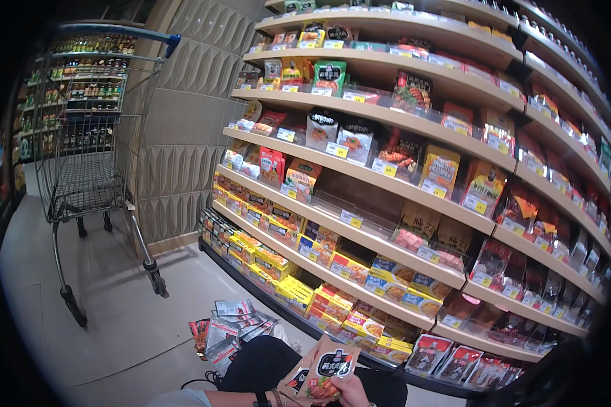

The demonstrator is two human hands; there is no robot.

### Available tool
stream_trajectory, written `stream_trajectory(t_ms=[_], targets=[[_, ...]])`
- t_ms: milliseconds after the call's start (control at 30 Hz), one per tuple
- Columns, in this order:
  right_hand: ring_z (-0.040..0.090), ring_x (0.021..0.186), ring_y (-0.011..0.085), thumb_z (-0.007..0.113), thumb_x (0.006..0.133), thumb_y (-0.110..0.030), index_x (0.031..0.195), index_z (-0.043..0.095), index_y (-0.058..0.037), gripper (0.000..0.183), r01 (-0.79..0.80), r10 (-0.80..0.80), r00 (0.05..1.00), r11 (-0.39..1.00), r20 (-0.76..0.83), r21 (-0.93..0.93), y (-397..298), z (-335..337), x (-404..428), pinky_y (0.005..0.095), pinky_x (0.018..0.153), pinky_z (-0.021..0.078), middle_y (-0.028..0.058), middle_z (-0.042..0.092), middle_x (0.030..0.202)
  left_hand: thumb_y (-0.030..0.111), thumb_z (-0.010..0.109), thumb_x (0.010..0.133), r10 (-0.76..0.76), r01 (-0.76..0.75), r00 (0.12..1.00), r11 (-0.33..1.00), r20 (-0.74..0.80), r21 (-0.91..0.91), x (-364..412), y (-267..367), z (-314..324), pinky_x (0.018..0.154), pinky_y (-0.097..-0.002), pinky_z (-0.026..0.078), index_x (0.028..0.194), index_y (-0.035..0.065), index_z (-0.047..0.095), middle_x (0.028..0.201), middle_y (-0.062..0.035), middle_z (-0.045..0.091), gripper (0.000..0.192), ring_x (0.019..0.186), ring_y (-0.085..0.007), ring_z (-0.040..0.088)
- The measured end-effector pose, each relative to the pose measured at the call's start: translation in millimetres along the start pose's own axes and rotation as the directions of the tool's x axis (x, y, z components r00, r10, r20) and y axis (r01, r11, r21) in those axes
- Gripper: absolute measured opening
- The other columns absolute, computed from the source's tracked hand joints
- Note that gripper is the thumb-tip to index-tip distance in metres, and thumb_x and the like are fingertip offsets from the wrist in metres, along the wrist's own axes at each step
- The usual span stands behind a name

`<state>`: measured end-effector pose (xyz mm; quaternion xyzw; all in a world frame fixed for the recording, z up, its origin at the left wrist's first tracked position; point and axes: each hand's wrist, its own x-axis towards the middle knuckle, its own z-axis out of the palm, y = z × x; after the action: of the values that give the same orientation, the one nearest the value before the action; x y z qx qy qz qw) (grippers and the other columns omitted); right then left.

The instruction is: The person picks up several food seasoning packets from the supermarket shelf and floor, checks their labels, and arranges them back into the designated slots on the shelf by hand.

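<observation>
In front of my black-clad knees, my right hand (352, 390) grips the lower right edge of a brown seasoning packet (331, 365), its thumb on the front. A second brown packet (298, 379) lies behind it, fanned out to the left. My left forearm (234, 399), with a black wristband, reaches in from the lower left. The left hand is mostly hidden behind the packets, its wrist (279, 399) at their lower left edge, so its fingers cannot be made out. On the floor left of my knees lies a loose pile of silvery and red packets (223, 333).
Shelves (366, 246) of pouches and boxes rise ahead and to the right. Yellow boxes (293, 292) fill the bottom tier, with red-topped packets (427, 354) near its right end. An upright metal shopping cart (89, 175) stands at the left by a tiled wall (175, 147).
</observation>
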<state>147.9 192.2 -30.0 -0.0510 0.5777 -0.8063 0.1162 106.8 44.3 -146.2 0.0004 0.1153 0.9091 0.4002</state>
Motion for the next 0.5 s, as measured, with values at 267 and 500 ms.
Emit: stream_trajectory(t_ms=[267,500], targets=[[0.059,0.051,0.0196,0.05,0.081,-0.01,0.073,0.057,0.0024,0.017,-0.014,0.015,0.996,1.0,-0.09,0.004,-15.0,1.5,-4.9,0.0281,0.048,0.049,0.0122,0.059,0.059,0.036,0.034,0.089,0.139,-0.127,0.99,0.946,-0.018,0.297,-15.2,20.4,45.9,0.094,-0.0403,0.035,0.122,0.0087,0.037,0.12,-0.0109,0.045,0.043,0.111,-0.0236,0.043],[0.056,0.047,0.0171,0.05,0.079,-0.007,0.073,0.057,0.0024,0.014,0.074,-0.111,0.984,0.967,-0.139,-0.243,-10.4,-26.2,10.4,0.025,0.047,0.0453,0.0097,0.058,0.057,0.032,0.031,0.091,0.112,-0.096,0.993,0.949,-0.037,0.302,-40.3,33.1,66.1,0.09,-0.0363,0.039,0.12,0.0071,0.039,0.115,-0.0101,0.049,0.039,0.106,-0.0211,0.048]])
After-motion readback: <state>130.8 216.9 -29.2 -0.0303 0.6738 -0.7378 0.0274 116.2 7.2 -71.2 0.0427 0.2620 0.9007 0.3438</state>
